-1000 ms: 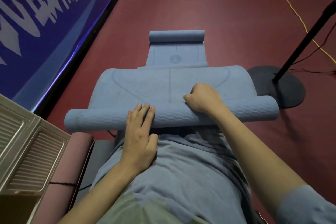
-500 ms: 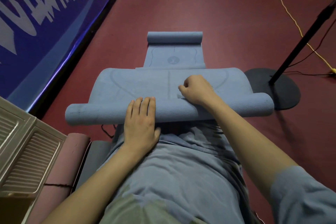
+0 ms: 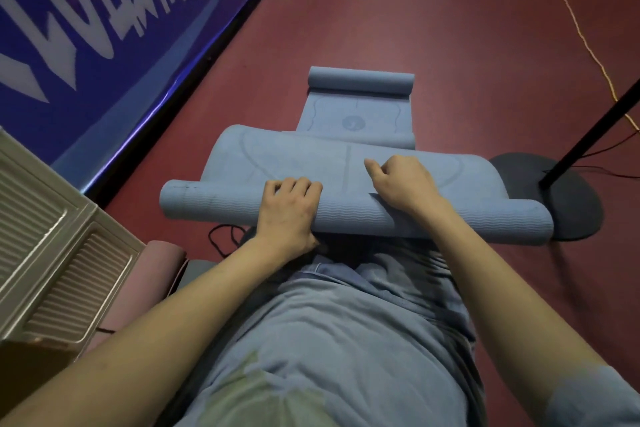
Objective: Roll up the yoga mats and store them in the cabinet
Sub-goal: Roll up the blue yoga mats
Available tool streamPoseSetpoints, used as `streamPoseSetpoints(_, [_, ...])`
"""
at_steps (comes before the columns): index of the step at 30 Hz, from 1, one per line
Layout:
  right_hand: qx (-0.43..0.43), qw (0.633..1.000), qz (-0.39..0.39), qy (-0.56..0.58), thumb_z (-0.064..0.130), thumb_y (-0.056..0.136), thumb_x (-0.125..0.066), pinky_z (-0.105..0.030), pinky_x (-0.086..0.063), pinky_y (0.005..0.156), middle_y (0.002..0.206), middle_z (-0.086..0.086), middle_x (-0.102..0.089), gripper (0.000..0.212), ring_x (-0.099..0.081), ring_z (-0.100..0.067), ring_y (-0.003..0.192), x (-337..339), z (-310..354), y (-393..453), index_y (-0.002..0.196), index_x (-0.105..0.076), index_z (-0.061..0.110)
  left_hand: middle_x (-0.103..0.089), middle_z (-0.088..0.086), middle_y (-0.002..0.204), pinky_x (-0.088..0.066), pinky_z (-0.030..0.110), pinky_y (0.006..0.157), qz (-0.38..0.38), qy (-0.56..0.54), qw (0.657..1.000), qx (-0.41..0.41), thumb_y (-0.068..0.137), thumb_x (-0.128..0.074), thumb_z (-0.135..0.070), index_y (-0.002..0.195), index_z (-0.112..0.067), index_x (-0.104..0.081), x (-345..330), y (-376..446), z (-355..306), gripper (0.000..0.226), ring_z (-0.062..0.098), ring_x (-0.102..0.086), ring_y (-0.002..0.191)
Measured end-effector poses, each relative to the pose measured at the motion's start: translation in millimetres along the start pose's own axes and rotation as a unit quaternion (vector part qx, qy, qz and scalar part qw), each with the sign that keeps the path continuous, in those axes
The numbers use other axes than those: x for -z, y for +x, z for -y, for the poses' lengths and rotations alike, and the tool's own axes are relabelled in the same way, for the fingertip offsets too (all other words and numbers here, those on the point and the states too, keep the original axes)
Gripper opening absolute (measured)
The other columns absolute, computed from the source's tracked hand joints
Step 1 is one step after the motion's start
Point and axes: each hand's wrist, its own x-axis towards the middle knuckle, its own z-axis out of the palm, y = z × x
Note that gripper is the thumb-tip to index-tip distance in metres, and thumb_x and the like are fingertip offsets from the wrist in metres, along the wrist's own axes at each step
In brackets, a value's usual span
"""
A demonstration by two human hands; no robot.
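From the head camera, looking down past the person's blue shirt (image 3: 346, 340), a blue yoga mat (image 3: 346, 170) lies on the dark red floor (image 3: 415, 28) and is partly rolled. Its near end forms a thick roll (image 3: 214, 199) running left to right across the middle of the scene, just in front of the person's body. The flat part of the mat humps up beyond the roll and stretches away, and its far end is curled into a smaller roll (image 3: 360, 81).

The left hand (image 3: 287, 208) sits on top of the near roll, left of centre, fingers curled over the roll's far side and gripping it. The right hand (image 3: 403, 182) is just to the right of it, resting on the mat where the flat sheet meets the roll; its fingers are bent into a loose fist with the forefinger poking out to the left, pressing on the mat. Whether it pinches any of the mat I cannot tell.

To the near left stands a pale cabinet (image 3: 52, 246) with ribbed panels. Just beside it on the floor lies a pink rolled mat (image 3: 152, 274), with a grey one (image 3: 197, 270) touching its right side. A black cord (image 3: 221, 239) loops on the floor just beyond them.

Along the left wall hangs a blue banner (image 3: 104, 17) with large white characters. On the right, a black round base (image 3: 568, 198) carries a slanting black pole (image 3: 595, 132), the roll's right end lying just beside the base. A yellow cable (image 3: 571, 17) trails across the far right floor.
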Motion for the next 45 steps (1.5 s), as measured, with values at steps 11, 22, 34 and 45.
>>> streamPoseSetpoints(11, [0.191,0.959,0.088,-0.189,0.071,0.072,-0.053,-0.045,-0.043,0.1,0.136,0.004,-0.059,0.083,-0.057,-0.028,0.119,37.2,-74.3,-30.5,0.146,-0.042,0.034,-0.068,-0.003,0.102,-0.04,0.035,0.068,0.259,-0.08,0.962,-0.034,0.044,-0.086,-0.073,0.108,-0.025,-0.055,40.6,71.7,20.7,0.086,0.026,-0.063,0.093])
streamPoseSetpoints(22, [0.128,0.946,0.089,-0.285,0.023,0.055,-0.068,-0.037,-0.04,0.081,0.112,0.005,-0.058,0.079,-0.057,-0.026,0.1,37.6,-85.4,-15.6,0.128,-0.04,0.035,-0.061,-0.001,0.116,-0.044,0.038,0.084,0.165,-0.082,0.982,-0.03,0.051,-0.078,-0.065,0.128,-0.022,-0.052,28.3,64.7,20.6,0.091,0.024,-0.053,0.107])
streamPoseSetpoints(34, [0.009,0.937,0.301,-0.175,0.018,0.032,-0.077,-0.043,-0.06,0.069,0.1,0.005,-0.063,0.082,-0.062,-0.019,0.086,66.4,-60.4,30.1,0.106,-0.049,0.039,-0.058,0.004,0.111,-0.033,0.041,0.09,0.053,0.02,0.998,-0.026,0.064,-0.072,-0.075,0.116,-0.014,-0.049,19.5,39.0,12.8,0.083,0.027,-0.056,0.101])
streamPoseSetpoints(45, [0.046,0.955,0.221,-0.192,0.025,0.046,-0.094,-0.035,-0.039,0.079,0.114,0.004,-0.044,0.087,-0.045,-0.02,0.104,53.8,-65.0,31.4,0.116,-0.043,0.024,-0.057,0.0,0.106,-0.033,0.04,0.088,0.082,0.035,0.996,-0.013,0.043,-0.071,-0.092,0.106,-0.017,-0.044,5.6,64.5,21.2,0.102,0.023,-0.057,0.097])
